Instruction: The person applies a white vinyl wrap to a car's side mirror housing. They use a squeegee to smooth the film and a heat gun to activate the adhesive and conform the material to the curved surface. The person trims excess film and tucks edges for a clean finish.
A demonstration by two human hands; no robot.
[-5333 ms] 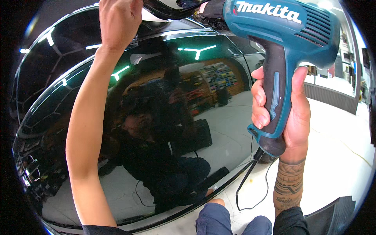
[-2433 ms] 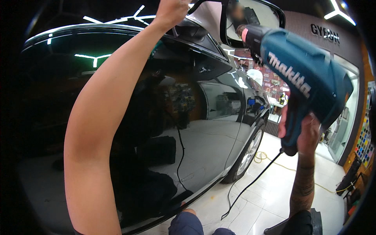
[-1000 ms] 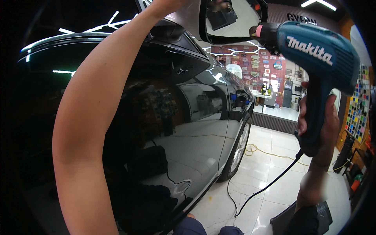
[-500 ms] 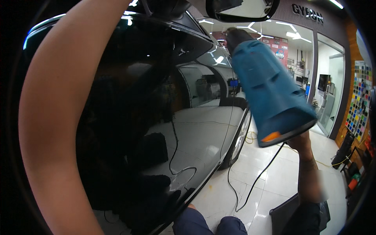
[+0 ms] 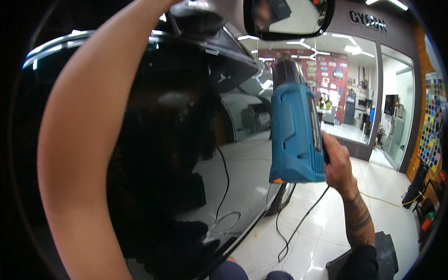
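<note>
My right hand [image 5: 339, 163] is wrapped round the handle of a blue and black heat gun [image 5: 294, 135]. The gun's dark nozzle [image 5: 287, 70] points up and away, below the door mirror [image 5: 289, 17] of a glossy black car. Across the left side, my bare left arm [image 5: 88, 126] arches upward in front of the car door [image 5: 242, 172]. It leaves the picture at the top, near the mirror housing, so my left hand is out of sight. A black cord [image 5: 305, 217] hangs down from the heat gun to the floor.
Behind the mirror is a glass-fronted room [image 5: 347, 93]. A board of colour swatches [image 5: 430, 121] hangs on the right wall. A black stool or box [image 5: 385, 252] stands by my right elbow. A yellow cable [image 5: 382, 198] runs over the white tiled floor [image 5: 317, 233].
The heat gun has swung to the left and turned more upright, bringing my right hand into clearer view beside it. My left arm has shifted slightly right, and the view has moved a little.
</note>
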